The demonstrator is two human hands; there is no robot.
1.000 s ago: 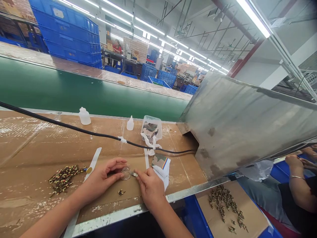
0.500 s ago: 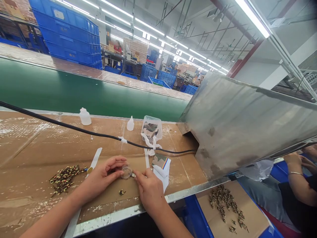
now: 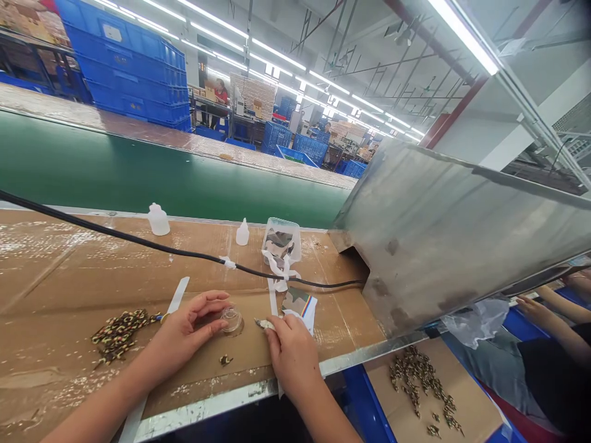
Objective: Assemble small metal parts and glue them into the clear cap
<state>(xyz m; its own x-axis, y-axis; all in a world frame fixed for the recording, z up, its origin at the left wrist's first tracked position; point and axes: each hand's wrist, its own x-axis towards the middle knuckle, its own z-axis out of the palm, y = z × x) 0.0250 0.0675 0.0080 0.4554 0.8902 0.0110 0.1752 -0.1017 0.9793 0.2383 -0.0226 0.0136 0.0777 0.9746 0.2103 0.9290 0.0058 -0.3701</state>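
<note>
My left hand (image 3: 198, 321) rests on the cardboard-covered bench, its thumb and fingers closed at the left edge of a small clear round dish (image 3: 232, 319). To the right, my right hand (image 3: 294, 354) grips a small pointed tool (image 3: 264, 323) with a whitish body and a dark tip aimed left; its exact kind is unclear. The tip is apart from the dish. One small dark-and-yellow patterned piece (image 3: 225, 360) lies in front of the dish. Left of my left hand sits a pile of similar patterned pieces (image 3: 120, 332).
Two white squeeze bottles (image 3: 159, 220) and a clear tub (image 3: 282, 239) with camouflage pieces stand at the back. A black cable (image 3: 175, 249) crosses the bench. A metal housing (image 3: 443, 246) rises at right. A camouflage-patterned packet (image 3: 298, 303) lies nearby. A co-worker sits beyond a tray of pieces.
My right hand has drawn back to the right with the tool, away from the dish. My left hand and the dish have shifted slightly left.
</note>
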